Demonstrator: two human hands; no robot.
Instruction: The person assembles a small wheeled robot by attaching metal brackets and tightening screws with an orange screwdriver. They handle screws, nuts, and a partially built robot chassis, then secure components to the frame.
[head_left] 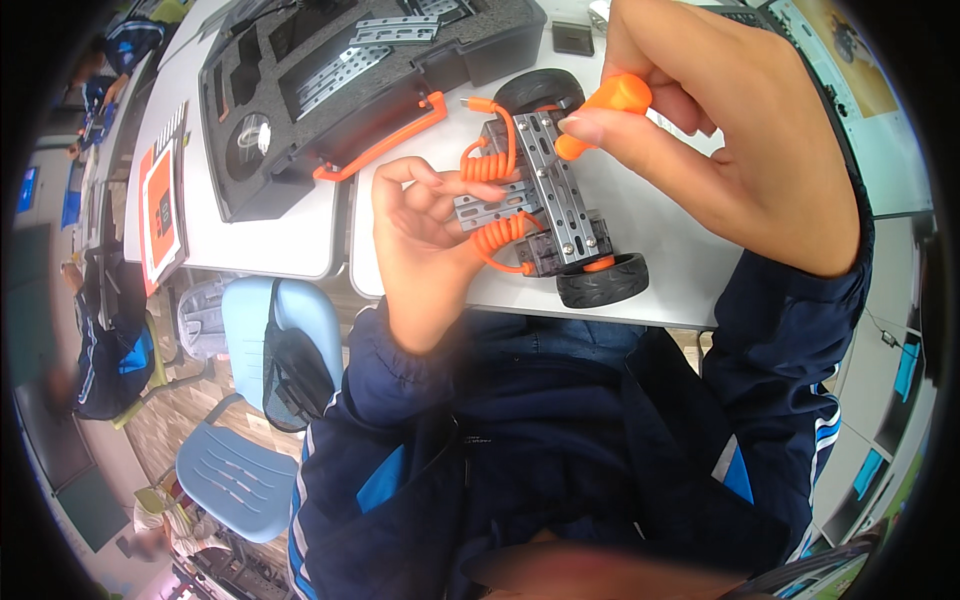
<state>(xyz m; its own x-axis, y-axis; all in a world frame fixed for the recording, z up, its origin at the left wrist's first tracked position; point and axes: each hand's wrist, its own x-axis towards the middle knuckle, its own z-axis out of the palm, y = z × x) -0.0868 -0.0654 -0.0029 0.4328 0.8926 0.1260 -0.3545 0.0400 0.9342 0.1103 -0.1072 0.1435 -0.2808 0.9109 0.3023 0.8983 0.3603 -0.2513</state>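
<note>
A small wheeled chassis (556, 185) of grey slotted metal beams is held up over the white table, tilted. My left hand (425, 235) grips it from the left side, its fingers partly hidden behind the beam. Black tyres (603, 284) sit at both ends of the chassis. Two coiled orange cables (500, 233) hang from its dark motor blocks, close to my left fingers. In my right hand (745, 140) is an orange-handled screwdriver (626, 95), pinched between thumb and fingers. Its handle reaches the long beam; the tip is hidden.
An open black case (285, 185) with foam, metal beams and an orange handle (385, 140) stands at the far left. Beside it lies an orange and white booklet (160, 215). A small dark box (573, 38) is at the back. Blue chairs (240, 475) stand left of the table.
</note>
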